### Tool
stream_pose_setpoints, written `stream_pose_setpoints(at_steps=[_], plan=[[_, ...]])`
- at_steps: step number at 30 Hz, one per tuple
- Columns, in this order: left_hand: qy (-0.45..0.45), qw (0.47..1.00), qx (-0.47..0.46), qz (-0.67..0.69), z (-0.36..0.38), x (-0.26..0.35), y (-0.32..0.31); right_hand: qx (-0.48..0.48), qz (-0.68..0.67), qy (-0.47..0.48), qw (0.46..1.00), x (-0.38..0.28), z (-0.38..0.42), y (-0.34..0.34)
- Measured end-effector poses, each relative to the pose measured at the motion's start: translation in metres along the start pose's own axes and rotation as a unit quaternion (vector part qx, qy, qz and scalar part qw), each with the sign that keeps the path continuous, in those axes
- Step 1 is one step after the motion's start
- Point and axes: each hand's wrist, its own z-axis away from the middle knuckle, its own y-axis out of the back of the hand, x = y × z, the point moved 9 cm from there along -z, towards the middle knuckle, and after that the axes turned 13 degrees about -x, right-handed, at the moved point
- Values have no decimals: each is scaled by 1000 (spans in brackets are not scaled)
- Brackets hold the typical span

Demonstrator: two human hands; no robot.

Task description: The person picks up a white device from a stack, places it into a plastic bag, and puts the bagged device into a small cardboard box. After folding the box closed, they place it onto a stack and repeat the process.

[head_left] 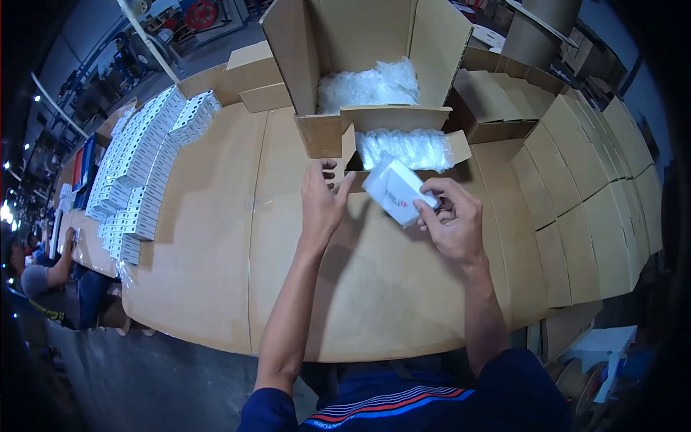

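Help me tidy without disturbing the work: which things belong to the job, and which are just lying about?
Likely in the job:
- white box in right hand
- small open carton near left hand
- big carton
- stacked white boxes

Probably just lying about:
- reels, lower right
- red wheel, background

a workshop or packing area, with stacked cartons (576, 144) and cable reels (576, 381).

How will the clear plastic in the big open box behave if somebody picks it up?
The plastic is probably floppy, as it lies crumpled. It looks thin, so likely light for its size. Its shine suggests it may slip.
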Motion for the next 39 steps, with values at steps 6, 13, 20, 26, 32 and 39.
stream_pose_setpoints(at_steps=[6, 13, 20, 26, 32, 39], plan=[[19, 997, 61, 38, -14, -12, -2, 159, 2, 79, 984, -8, -33, -7], [82, 991, 54, 86, -9, -30, -5, 185, 103, 111, 971, 6, -74, -59], [103, 983, 52, 146, -4, -36, -8, 137, 206, 85, 965, 11, -87, -85], [103, 980, 40, 167, -1, -38, -13, 75, 263, -37, 961, 27, -95, -98], [106, 968, 44, 223, -2, -56, -18, 32, 381, 11, 924, 30, -88, -120], [95, 966, 35, 240, -2, -56, -19, -90, 459, -7, 884, 38, -68, -137]])
